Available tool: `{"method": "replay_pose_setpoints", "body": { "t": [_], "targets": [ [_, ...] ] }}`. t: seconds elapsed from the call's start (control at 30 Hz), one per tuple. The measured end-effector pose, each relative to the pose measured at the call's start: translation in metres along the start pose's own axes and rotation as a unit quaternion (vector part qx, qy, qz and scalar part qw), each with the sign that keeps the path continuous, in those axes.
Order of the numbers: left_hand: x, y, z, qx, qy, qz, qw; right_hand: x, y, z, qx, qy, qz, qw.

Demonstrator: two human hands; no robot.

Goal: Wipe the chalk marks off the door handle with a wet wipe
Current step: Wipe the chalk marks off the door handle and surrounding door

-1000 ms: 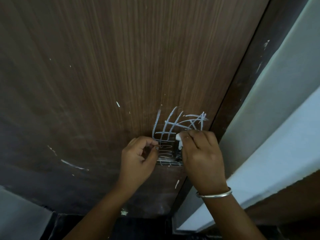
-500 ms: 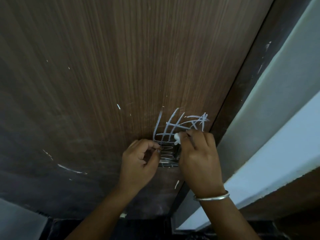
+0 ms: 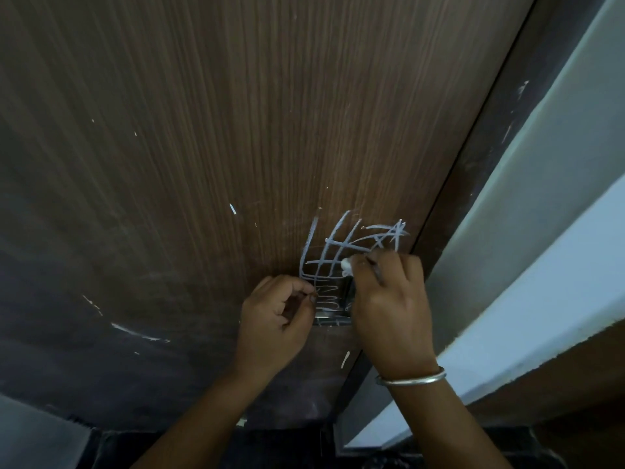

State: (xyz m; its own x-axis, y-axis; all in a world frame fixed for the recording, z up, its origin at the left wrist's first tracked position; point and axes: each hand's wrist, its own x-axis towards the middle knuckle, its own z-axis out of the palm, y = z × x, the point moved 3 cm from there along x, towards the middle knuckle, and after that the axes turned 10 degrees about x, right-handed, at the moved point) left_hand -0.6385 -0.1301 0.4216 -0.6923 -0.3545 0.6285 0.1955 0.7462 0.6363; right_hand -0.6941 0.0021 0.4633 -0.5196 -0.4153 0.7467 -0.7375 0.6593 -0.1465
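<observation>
Chalk grid [image 3: 333, 257], zigzag [image 3: 326, 297], pinched white lump [image 3: 347, 266]

Door [image 3: 236, 130] matt brown wood grain; handle plate [image 3: 329, 318] shiny metal; bangle [image 3: 411, 379] polished metal.

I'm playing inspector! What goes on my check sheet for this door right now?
Surface: brown wood-grain door, with small white flecks.
Job's things: chalk marks form a crossed grid above the metal handle plate, with squiggles on the plate itself; white piece, wipe or chalk unclear.
Clutter: nothing seen.
Hands: right hand grips the white piece against the grid; left hand is curled beside the plate, contents unclear.
Cables: nothing seen.
Surroundings: dark door frame, pale wall, silver bangle on the right wrist.
</observation>
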Motion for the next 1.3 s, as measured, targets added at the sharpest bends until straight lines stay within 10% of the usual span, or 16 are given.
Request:
{"method": "replay_pose_setpoints", "body": {
  "t": [1.3],
  "targets": [
    [0.001, -0.003, 0.006, 0.017, 0.012, 0.000, 1.000, -0.001, 0.024, -0.013, 0.012, 0.017, 0.012, 1.000]
  ]
}}
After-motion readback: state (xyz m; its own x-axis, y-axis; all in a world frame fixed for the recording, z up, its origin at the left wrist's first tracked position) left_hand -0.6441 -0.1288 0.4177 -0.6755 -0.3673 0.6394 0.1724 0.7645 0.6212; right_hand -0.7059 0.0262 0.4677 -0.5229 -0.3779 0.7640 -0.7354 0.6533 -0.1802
